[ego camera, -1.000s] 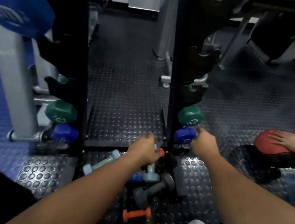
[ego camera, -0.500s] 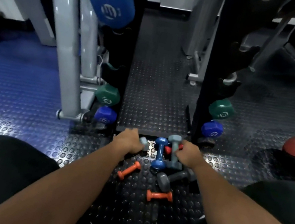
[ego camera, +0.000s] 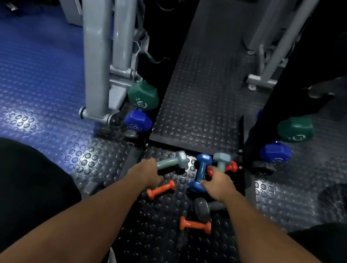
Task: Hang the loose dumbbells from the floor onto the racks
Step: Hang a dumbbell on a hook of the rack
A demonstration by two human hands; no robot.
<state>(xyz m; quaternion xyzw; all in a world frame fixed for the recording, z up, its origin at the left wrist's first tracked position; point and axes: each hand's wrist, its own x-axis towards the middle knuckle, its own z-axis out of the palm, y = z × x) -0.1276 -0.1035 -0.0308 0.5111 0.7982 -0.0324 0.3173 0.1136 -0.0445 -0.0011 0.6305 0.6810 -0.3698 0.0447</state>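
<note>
Grey-green dumbbell (ego camera: pixel 173 162) in left fingers (ego camera: pixel 155 165)

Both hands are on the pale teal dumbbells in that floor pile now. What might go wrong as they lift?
1. The right hand holds a teal dumbbell wedged against the blue dumbbell and a red one; lifting may knock or roll them.
2. The left hand grips its teal dumbbell at one end, so it may tip.
</note>
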